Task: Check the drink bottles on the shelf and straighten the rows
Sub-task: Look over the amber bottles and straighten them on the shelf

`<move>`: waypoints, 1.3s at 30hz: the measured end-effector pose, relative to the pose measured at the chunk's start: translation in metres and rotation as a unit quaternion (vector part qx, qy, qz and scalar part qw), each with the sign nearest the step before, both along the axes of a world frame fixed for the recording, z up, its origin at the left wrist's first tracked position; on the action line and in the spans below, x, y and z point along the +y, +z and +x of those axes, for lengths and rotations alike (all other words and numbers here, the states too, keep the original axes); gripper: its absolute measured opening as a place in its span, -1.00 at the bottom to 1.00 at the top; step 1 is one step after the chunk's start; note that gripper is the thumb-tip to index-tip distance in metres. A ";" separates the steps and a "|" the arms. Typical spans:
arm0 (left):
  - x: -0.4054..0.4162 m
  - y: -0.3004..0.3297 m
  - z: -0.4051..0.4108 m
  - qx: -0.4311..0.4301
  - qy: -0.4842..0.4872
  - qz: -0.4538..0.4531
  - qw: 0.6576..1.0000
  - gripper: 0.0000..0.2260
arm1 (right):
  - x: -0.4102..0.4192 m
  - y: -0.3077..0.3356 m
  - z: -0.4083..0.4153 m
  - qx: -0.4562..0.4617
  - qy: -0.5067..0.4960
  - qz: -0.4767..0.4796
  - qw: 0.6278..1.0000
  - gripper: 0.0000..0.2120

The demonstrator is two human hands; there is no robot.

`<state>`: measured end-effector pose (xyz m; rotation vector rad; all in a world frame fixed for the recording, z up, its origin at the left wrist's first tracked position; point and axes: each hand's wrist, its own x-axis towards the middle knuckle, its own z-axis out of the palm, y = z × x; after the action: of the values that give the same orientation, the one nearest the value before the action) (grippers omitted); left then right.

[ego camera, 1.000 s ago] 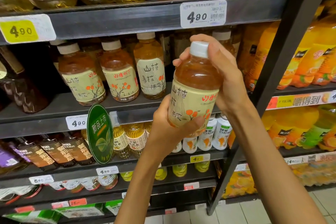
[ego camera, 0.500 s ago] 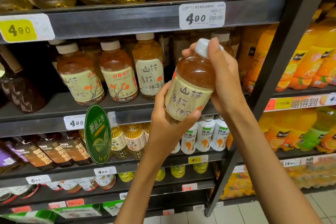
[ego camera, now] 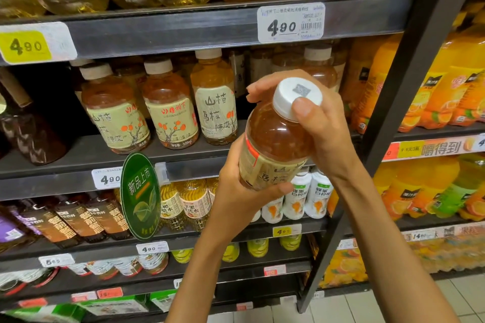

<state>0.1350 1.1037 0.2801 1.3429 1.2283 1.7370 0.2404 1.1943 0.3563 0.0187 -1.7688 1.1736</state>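
1. Two hands carry one amber hawthorn drink bottle [ego camera: 275,139] in front of the middle shelf [ego camera: 110,155], off the shelf and just right of the standing row.
2. Left hand [ego camera: 236,191]: fingers clamped around the lower label, thumb across the bottom edge.
3. Right hand [ego camera: 322,126]: fingers curled around the shoulder and white cap [ego camera: 296,97], thumb pressed on the cap's side.
4. Change: half a second ago the bottle leaned only slightly, label characters facing the camera; now it is tipped toward the viewer, so the cap top and its printed grey mark show and the label has swung downward.
5. Meaning, as a judgement: this is the checking step, probably reading the cap print; straightening is not yet done for this bottle.
6. Three matching bottles [ego camera: 168,102] stand at the shelf front; the spot right of them looks open for its return.
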 end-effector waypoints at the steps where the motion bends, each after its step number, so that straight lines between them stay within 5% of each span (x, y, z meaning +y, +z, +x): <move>1: -0.001 0.000 0.000 0.002 -0.007 -0.002 1.000 -0.27 | -0.001 -0.002 0.000 0.014 -0.004 -0.013 1.000 -0.64; 9: -0.006 0.003 0.009 0.010 -0.014 -0.041 0.999 -0.38 | 0.002 0.004 0.005 -0.009 0.027 -0.158 0.987 -0.71; 12: -0.012 0.007 0.011 -0.070 -0.062 -0.098 0.991 -0.18 | 0.006 0.008 -0.001 -0.053 0.044 -0.258 0.964 -0.67; 15: -0.017 0.012 0.010 -0.132 -0.121 -0.126 0.976 -0.19 | 0.010 0.008 -0.005 -0.059 0.113 -0.319 0.939 -0.64; 26: -0.022 0.013 0.014 -0.202 -0.109 -0.099 0.968 -0.54 | 0.016 -0.002 -0.011 -0.084 0.117 -0.328 0.934 -0.51; 31: -0.020 0.011 0.014 -0.245 -0.122 -0.101 0.957 -0.48 | 0.015 -0.007 -0.016 -0.107 0.047 -0.338 0.934 -0.79; 39: -0.015 0.008 0.011 -0.102 -0.026 -0.126 0.987 -0.55 | 0.017 0.000 -0.015 -0.085 -0.006 -0.305 0.948 -0.86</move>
<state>0.1459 1.0890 0.2876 1.0164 1.2367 1.5790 0.2254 1.2116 0.3558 -0.4716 -1.4735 1.7093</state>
